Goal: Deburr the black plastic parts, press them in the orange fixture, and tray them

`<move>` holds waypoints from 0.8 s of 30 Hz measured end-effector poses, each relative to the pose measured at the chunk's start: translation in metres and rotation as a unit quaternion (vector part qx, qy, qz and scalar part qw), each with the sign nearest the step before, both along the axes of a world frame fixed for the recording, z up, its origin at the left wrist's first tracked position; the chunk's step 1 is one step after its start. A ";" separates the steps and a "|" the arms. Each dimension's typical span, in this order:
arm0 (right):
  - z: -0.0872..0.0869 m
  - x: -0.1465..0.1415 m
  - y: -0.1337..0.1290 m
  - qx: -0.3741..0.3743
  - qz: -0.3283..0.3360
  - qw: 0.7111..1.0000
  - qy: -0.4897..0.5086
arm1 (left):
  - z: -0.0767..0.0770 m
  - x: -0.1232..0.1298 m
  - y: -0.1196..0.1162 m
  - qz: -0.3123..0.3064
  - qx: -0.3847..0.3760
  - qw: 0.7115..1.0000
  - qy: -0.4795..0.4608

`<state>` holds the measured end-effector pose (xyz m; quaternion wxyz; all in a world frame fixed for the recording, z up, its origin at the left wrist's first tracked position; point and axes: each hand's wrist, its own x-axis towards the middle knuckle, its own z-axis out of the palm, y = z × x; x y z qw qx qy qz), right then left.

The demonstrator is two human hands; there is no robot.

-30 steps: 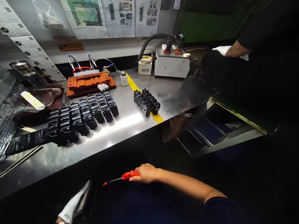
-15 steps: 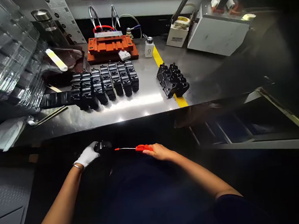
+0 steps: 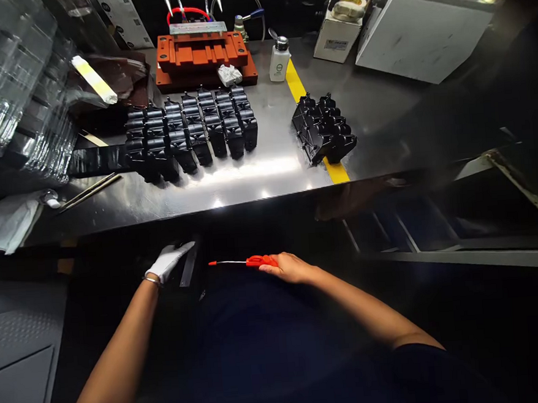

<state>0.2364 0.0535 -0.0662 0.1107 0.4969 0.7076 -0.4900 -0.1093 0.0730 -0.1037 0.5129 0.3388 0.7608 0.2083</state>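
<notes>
Before the counter (image 3: 276, 179), the right hand (image 3: 291, 267) is closed round a red blow gun (image 3: 256, 261), tip near a dark part (image 3: 188, 268) held by the gloved left hand (image 3: 165, 263), outline lost in shadow. Beyond: seven black mouldings (image 3: 196, 133) in a row, two mouldings (image 3: 323, 129) on yellow tape (image 3: 295, 82); white bottle (image 3: 279, 63), box (image 3: 335, 39), labels illegible.

Red air gun (image 3: 257, 261) near dark part (image 3: 189, 267)

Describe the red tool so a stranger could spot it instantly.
In front of the metal workbench, find the bare right hand. It holds the red tool, whose thin metal tube points toward the white-gloved left hand. Its bright red handle and tip set it apart from that hand's dark piece.
</notes>
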 end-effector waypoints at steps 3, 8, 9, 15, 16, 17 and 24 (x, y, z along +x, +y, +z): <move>0.001 -0.011 -0.009 0.030 0.048 0.998 -0.018 | -0.013 0.023 0.008 0.036 -0.015 0.999 0.012; -0.005 -0.018 -0.017 0.039 0.068 0.996 -0.045 | -0.023 0.044 0.017 0.033 -0.024 0.998 0.041; -0.006 -0.019 -0.018 0.039 0.068 0.996 -0.051 | -0.023 0.045 0.018 0.031 -0.027 0.998 0.050; -0.013 -0.018 -0.020 0.042 0.076 0.994 -0.059 | -0.019 0.052 0.019 0.018 -0.055 0.994 0.087; -0.014 -0.017 -0.019 0.043 0.074 0.995 -0.059 | -0.018 0.053 0.018 0.013 -0.056 0.994 0.088; -0.015 -0.017 -0.019 0.043 0.069 0.995 -0.060 | -0.016 0.054 0.017 0.008 -0.054 0.995 0.087; -0.016 -0.001 0.001 0.072 -0.046 0.991 -0.105 | -0.003 0.053 0.006 -0.074 -0.019 0.991 0.111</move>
